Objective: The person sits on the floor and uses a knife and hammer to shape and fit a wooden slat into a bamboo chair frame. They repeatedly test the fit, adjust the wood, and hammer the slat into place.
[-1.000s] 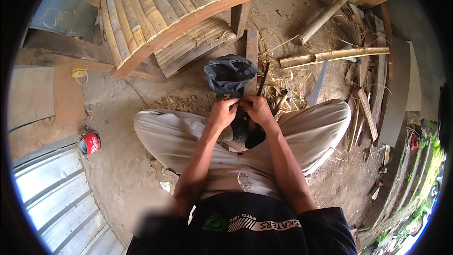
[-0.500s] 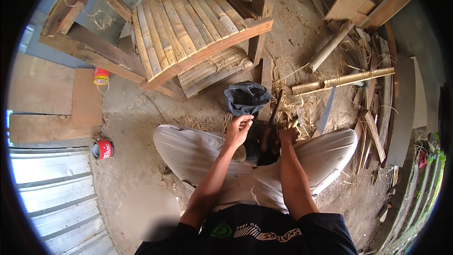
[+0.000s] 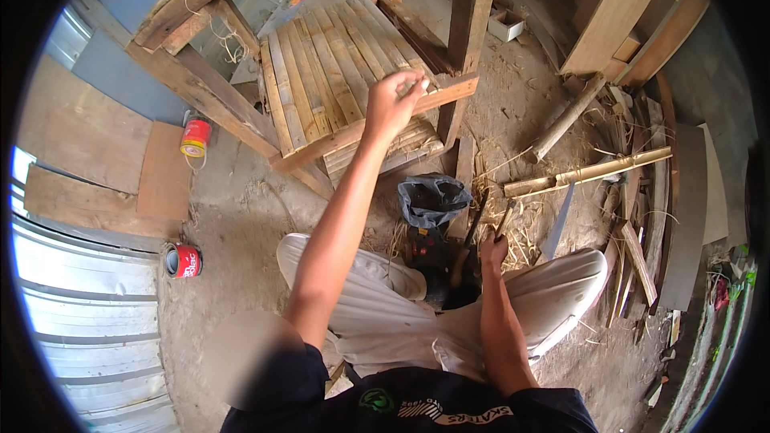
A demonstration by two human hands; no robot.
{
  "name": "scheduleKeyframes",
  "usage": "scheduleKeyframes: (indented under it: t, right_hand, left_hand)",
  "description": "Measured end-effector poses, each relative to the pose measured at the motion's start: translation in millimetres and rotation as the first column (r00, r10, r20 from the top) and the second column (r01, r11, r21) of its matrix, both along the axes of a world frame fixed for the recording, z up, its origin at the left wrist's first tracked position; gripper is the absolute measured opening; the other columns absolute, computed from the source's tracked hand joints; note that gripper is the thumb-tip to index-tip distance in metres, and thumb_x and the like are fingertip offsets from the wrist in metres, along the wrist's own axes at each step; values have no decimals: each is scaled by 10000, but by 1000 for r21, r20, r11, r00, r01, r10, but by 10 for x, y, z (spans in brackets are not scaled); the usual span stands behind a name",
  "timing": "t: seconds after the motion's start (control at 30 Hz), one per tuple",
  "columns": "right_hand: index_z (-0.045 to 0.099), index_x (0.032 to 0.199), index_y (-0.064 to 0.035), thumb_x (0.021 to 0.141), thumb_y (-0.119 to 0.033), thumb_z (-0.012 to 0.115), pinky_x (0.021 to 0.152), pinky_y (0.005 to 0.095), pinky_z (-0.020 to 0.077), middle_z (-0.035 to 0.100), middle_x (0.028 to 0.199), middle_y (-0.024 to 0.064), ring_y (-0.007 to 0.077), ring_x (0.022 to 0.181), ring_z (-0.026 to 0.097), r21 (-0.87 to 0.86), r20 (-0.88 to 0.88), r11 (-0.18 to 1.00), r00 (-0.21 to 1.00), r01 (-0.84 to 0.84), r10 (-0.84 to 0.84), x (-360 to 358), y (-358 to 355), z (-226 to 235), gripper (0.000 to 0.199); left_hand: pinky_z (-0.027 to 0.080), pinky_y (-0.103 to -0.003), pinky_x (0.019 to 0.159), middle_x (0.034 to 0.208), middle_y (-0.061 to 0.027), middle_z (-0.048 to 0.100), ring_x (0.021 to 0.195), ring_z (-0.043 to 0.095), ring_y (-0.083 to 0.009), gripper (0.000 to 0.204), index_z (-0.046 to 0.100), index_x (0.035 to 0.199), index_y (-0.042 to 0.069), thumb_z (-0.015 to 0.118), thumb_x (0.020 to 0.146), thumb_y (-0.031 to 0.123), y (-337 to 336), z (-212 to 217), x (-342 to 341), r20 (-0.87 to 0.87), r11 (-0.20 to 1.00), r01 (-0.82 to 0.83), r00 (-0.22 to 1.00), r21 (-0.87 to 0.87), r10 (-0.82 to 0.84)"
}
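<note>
Two hands: left (image 3: 395, 100) at bamboo slats (image 3: 321, 72), right (image 3: 492, 250) by two red cans (image 3: 184, 261).

Dirt floor (image 3: 241, 216) bearing two red cans (image 3: 183, 261), flat plywood boards (image 3: 88, 152), a bamboo pole (image 3: 597, 172), straw and wood offcuts (image 3: 642, 261).

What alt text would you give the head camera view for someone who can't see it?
A seated person stretches the left hand up to the front rail of a slatted wooden frame, pinching something small, while the right hand grips a tool handle low between the knees. A grey bag and bamboo pole lie ahead on the dirt.
</note>
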State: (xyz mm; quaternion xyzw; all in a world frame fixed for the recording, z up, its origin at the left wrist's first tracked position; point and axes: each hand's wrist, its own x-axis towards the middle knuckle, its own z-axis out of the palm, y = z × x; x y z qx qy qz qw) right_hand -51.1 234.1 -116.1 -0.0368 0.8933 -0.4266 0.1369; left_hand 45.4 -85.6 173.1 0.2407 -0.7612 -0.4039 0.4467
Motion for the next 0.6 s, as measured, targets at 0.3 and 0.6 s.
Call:
scheduleKeyframes:
  t: [0.3, 0.6]
  right_hand:
    - [617, 842, 95, 906, -191, 624, 593, 435, 451, 599, 652, 196, 304, 597, 579, -126, -90, 991, 996, -35, 24, 146, -56, 83, 293]
    - [607, 961, 64, 904, -147, 572, 650, 395, 469, 622, 719, 146, 264, 665, 602, -127, 82, 987, 991, -96, 107, 83, -77, 123, 221]
  left_hand:
    - [504, -329, 892, 1055, -69, 735, 1042, 675, -194, 159, 721, 1012, 48, 689, 911, 166, -558, -28, -317, 331, 982, 171, 925, 84, -189]
    - [515, -297, 875, 1103, -65, 731, 999, 678, -139, 208, 738, 1062, 37, 716, 890, 152, -596, -64, -291, 342, 972, 204, 911, 116, -232]
